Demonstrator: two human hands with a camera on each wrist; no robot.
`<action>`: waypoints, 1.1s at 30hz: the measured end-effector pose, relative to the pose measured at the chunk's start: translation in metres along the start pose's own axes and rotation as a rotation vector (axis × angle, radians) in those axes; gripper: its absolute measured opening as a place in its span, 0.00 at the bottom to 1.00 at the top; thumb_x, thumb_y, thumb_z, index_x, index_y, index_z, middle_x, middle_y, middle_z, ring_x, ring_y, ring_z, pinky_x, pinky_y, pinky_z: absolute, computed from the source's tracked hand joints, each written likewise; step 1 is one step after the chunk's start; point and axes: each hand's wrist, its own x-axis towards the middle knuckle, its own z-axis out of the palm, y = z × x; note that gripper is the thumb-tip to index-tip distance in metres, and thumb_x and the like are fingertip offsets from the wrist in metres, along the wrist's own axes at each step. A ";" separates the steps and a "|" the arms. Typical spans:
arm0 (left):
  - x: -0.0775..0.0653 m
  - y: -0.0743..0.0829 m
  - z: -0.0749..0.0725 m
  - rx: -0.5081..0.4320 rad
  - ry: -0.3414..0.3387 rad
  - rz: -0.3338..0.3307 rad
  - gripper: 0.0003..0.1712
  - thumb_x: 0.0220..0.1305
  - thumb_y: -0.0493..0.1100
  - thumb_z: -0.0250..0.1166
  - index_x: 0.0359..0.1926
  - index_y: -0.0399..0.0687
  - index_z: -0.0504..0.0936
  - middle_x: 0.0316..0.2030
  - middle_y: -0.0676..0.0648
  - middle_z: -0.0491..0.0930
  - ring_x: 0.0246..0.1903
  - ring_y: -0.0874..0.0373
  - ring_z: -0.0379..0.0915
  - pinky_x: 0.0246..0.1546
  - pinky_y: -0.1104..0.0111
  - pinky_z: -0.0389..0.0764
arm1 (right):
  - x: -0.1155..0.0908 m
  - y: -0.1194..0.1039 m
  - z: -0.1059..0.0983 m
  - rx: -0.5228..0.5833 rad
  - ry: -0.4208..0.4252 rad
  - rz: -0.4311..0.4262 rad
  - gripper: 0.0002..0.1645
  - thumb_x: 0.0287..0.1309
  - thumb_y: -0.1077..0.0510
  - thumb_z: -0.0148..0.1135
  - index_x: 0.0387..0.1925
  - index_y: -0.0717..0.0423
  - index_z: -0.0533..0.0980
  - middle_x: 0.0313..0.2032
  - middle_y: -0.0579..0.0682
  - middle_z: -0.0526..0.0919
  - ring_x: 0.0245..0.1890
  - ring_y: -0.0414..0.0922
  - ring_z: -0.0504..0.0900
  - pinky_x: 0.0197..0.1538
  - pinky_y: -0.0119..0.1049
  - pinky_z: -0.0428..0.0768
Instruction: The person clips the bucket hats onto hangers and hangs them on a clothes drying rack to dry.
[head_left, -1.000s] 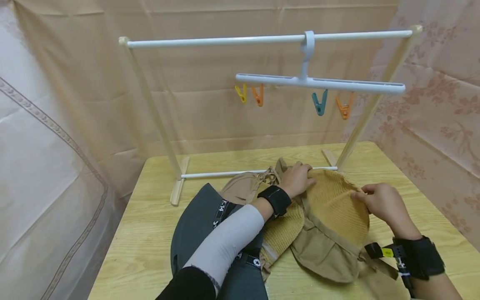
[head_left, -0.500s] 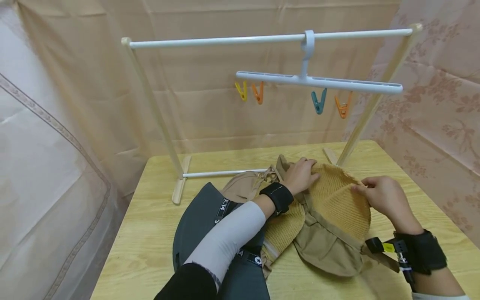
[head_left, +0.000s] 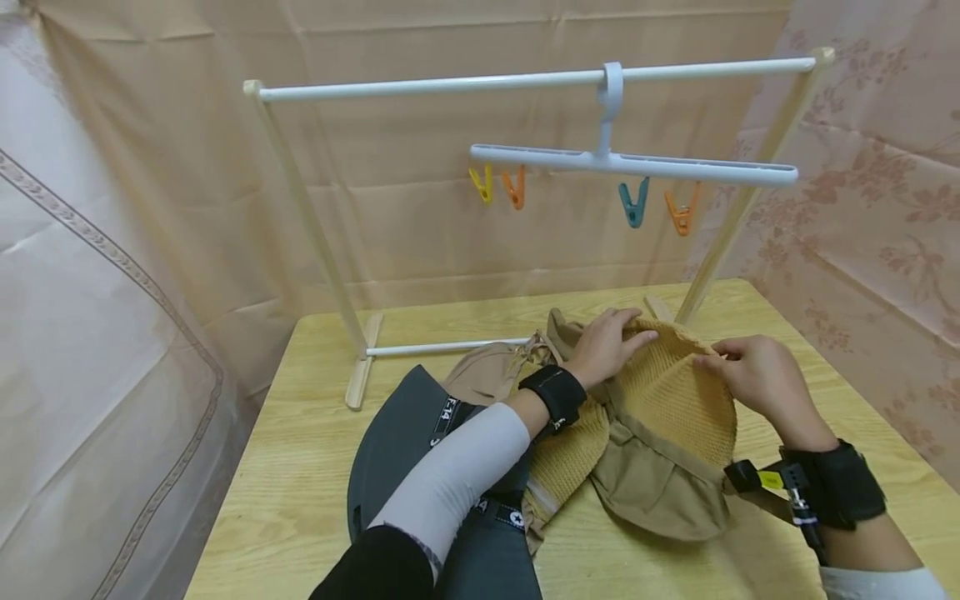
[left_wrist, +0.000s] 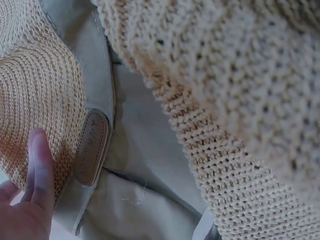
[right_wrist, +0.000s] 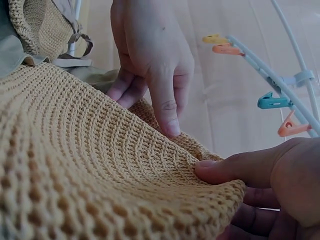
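Observation:
A knitted yellow sun hat with a khaki fabric crown lies tilted, its brim partly raised. My left hand pinches the far edge of that brim, thumb on the near side and fingers behind. At the brim's right edge, my right hand grips it, the thumb on top and fingers underneath in the right wrist view. The left wrist view shows a brown leather patch on the hat's fabric band. Under my left forearm is a dark grey visor-like piece with black lettered straps.
Behind the hats a white-barred rack stands on the wooden table. A pale blue hanger hangs from its top bar, carrying yellow, orange and teal clips. More tan fabric lies left of the hat.
The sun hat's brim and crown have risen slightly away from me. My left hand has shifted a little right and up, and my right hand has moved slightly up with the brim edge.

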 end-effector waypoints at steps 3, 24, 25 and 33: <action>0.000 0.000 0.000 -0.019 0.000 0.001 0.31 0.72 0.61 0.50 0.69 0.53 0.67 0.61 0.48 0.74 0.58 0.57 0.74 0.55 0.71 0.76 | 0.000 -0.001 -0.001 -0.005 0.015 -0.013 0.20 0.64 0.53 0.62 0.40 0.71 0.82 0.16 0.49 0.80 0.16 0.41 0.71 0.21 0.35 0.65; 0.009 0.002 -0.011 -0.263 -0.002 0.033 0.25 0.70 0.57 0.56 0.65 0.59 0.75 0.58 0.48 0.74 0.25 0.67 0.81 0.41 0.77 0.76 | 0.004 -0.007 -0.008 0.062 0.038 -0.015 0.22 0.64 0.51 0.63 0.41 0.69 0.83 0.26 0.60 0.85 0.20 0.37 0.72 0.22 0.33 0.69; 0.010 0.003 -0.012 -0.268 -0.006 0.041 0.25 0.70 0.57 0.56 0.65 0.58 0.75 0.59 0.48 0.74 0.25 0.66 0.81 0.44 0.76 0.76 | 0.004 -0.008 -0.008 0.070 0.037 -0.015 0.22 0.64 0.50 0.63 0.41 0.69 0.83 0.26 0.60 0.85 0.20 0.37 0.72 0.22 0.32 0.69; 0.016 0.005 -0.020 -0.342 -0.016 0.018 0.21 0.69 0.54 0.58 0.58 0.53 0.79 0.56 0.49 0.79 0.26 0.66 0.82 0.37 0.80 0.78 | 0.006 -0.012 -0.014 0.093 0.050 -0.009 0.22 0.65 0.49 0.62 0.41 0.68 0.83 0.29 0.61 0.86 0.20 0.38 0.73 0.22 0.33 0.70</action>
